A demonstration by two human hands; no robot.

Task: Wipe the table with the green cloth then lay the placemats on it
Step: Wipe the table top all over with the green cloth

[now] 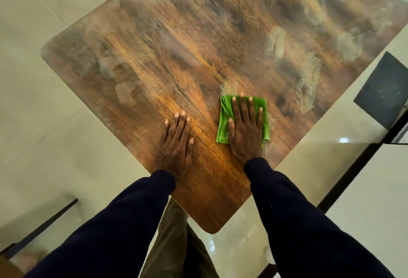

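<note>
Green cloth (223, 127) is folded into a rough square on the table (172, 41), directly under my right hand (246, 131). It's at about 3 o'clock from my left hand (176, 143), with bare wood between them. The cloth sits near the table edge that runs off toward 4 o'clock.

Right hand: palm down, fingers straight and spread, pointing 12 o'clock, pressing the cloth flat with no curl or pinch. Left hand: flat on bare wood, fingers straight and close together, aimed roughly 12 o'clock, holding nothing. Both dark sleeves (309, 222) come in from 6 o'clock.
</note>
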